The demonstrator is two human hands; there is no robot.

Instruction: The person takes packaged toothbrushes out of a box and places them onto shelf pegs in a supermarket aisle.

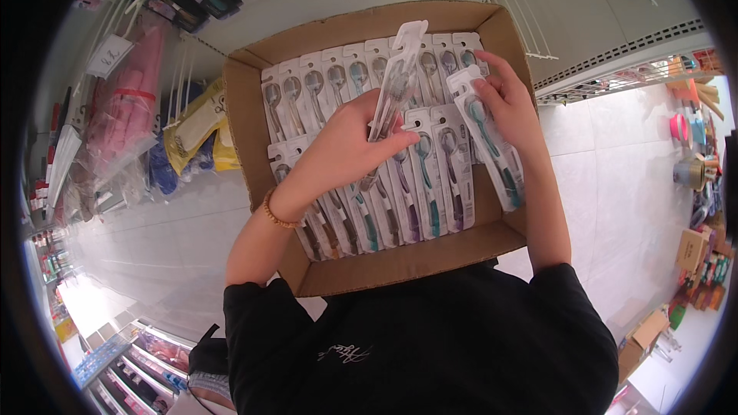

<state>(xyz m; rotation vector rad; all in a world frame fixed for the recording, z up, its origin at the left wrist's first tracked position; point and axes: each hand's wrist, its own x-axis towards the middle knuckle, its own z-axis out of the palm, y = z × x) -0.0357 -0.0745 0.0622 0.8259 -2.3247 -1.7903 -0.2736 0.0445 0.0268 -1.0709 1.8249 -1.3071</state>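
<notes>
A cardboard box (386, 274) in front of me holds two rows of blister packs (357, 78), each with a hanging hole and what looks like a toothbrush. My left hand (351, 144), a beaded bracelet on its wrist, grips a clear blister pack (398, 80) tilted upright above the box, its edge towards me. Near the box's right side, my right hand (507, 101) holds a teal-handled blister pack (490, 144) slantwise, thumb by its top. The right index finger points at the far right corner of the back row. Purple-handled packs (452, 167) lie between both hands.
Wire display hooks (522, 17) stick out at upper right, and more hooks with pink bagged goods (130, 98) and yellow-packed gloves (196, 129) are on the left. A perforated shelf edge (622, 57) runs at right. Stocked shelves (138, 369) stand lower left.
</notes>
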